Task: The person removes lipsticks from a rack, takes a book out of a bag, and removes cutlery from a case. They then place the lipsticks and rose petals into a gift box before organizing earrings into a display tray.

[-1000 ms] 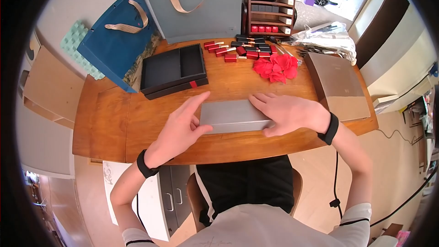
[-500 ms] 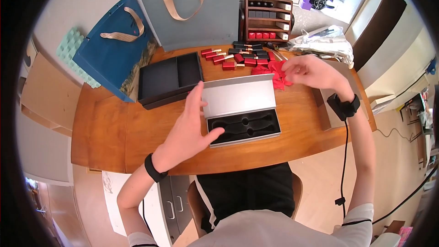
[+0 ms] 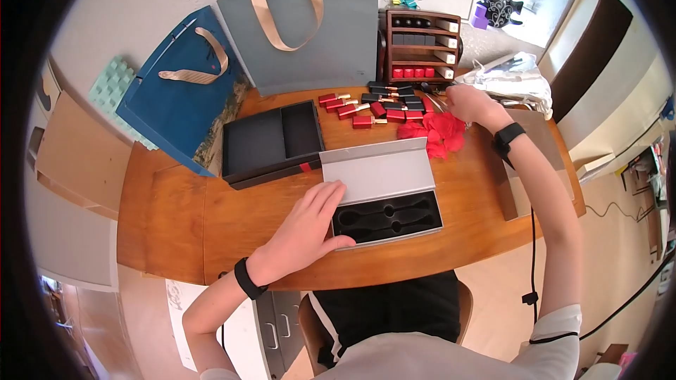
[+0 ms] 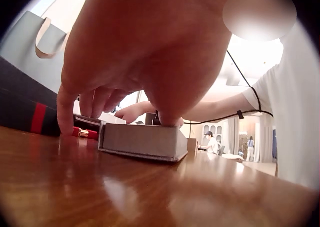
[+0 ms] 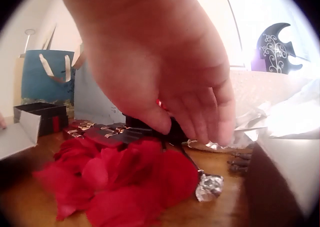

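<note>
A slim silver gift box (image 3: 380,172) lies on the table with its hinged lid raised. Its black insert (image 3: 391,215) has two spoon-shaped hollows with nothing in them. At the box's left end rests my left hand (image 3: 299,229), thumb at the front corner and fingers extended by the lid. My right hand (image 3: 475,107) reaches out beyond a red fabric flower (image 3: 442,135). In the right wrist view its fingers hang relaxed, thumb apart, over thin handles. A foil-wrapped tip (image 5: 209,188) shows beside the petals, and several dark prongs (image 5: 240,163) lie further right.
Red lipsticks (image 3: 366,122) and black tubes (image 3: 391,89) lie behind the box. An open black box (image 3: 236,181) sits left, near a blue bag (image 3: 176,98) and a grey bag (image 3: 317,63). A wooden rack (image 3: 389,49) stands behind; a brown box (image 3: 517,200) lies right.
The silver box's lid has been opened. My right hand left the box and moved away to the far right, past the flower. My left hand stayed near the box and now touches its left end.
</note>
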The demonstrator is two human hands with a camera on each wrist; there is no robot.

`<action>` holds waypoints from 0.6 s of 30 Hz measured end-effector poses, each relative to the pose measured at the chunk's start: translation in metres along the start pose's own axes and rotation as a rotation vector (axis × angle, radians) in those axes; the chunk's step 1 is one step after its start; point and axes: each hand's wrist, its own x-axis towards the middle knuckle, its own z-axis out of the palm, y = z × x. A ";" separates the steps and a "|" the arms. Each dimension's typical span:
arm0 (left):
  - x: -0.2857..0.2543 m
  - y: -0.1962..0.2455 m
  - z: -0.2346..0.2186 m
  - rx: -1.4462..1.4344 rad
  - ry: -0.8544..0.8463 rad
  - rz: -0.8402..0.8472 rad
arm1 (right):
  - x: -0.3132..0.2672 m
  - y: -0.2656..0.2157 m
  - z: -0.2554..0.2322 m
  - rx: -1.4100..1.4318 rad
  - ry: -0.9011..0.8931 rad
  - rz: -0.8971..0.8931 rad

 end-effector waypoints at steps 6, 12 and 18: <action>-0.004 -0.003 -0.002 0.022 -0.020 -0.002 | 0.019 -0.004 0.012 -0.068 -0.096 0.075; -0.003 -0.002 -0.002 0.038 -0.013 0.005 | 0.023 -0.001 0.016 -0.041 -0.130 0.097; -0.003 -0.008 -0.005 -0.023 -0.060 -0.008 | 0.023 0.005 0.016 -0.025 -0.063 0.062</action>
